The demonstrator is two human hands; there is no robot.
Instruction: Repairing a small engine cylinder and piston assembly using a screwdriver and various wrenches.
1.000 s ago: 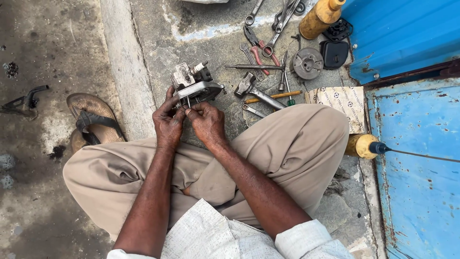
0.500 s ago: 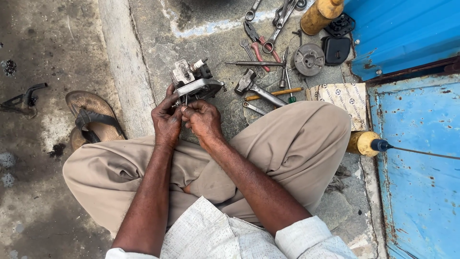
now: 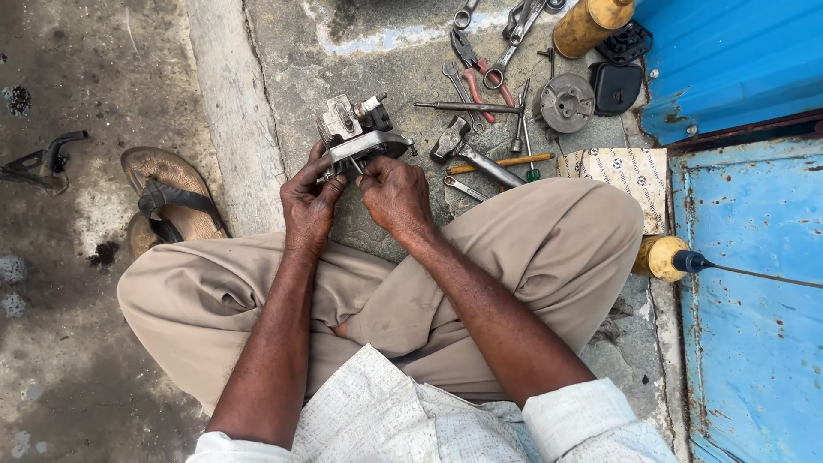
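I sit cross-legged on a concrete floor. My left hand (image 3: 310, 201) grips the near side of a small grey metal engine part (image 3: 356, 135) and holds it just above the ground. My right hand (image 3: 394, 190) pinches at the same part's lower edge, fingers closed against it; whatever small piece is between the fingertips is too tiny to make out. Both hands touch each other in front of my knees.
Tools lie beyond the part: a hammer (image 3: 467, 153), red-handled pliers (image 3: 476, 69), wrenches (image 3: 514, 34), a yellow-handled screwdriver (image 3: 506, 161), a round metal disc (image 3: 567, 101). A yellow oil can (image 3: 664, 257) sits by my right knee, a sandal (image 3: 167, 201) to the left, blue metal panels (image 3: 754, 283) on the right.
Both hands stay on the metal part; the fingers have shifted slightly along its lower edge. The view has drifted a little.
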